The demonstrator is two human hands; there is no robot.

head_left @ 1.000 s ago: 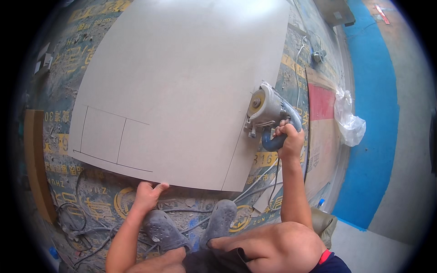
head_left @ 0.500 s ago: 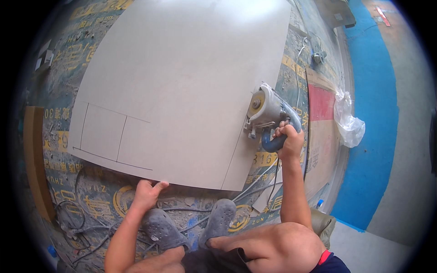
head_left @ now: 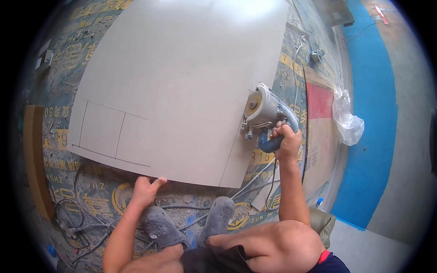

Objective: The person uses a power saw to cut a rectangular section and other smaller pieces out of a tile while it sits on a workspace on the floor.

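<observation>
Right hand [head_left: 287,140] is wrapped tight around the dark blue curved handle of a silver-grey handheld circular saw [head_left: 264,109], which sits at the right side of a big pale grey flat slab [head_left: 182,91], next to a thin dark line running to the slab's near edge. Left hand [head_left: 146,190] is at that near edge, thumb out sideways; fingertips are hidden, so can't tell if it's pinching. More dark lines box off the slab's near-left corner. Dusty grey perforated clogs [head_left: 163,225] are just below the slab, and a red-and-brown flat cardboard sheet [head_left: 320,129] lies right of it, crumpled clear plastic bag [head_left: 347,119] beyond.
</observation>
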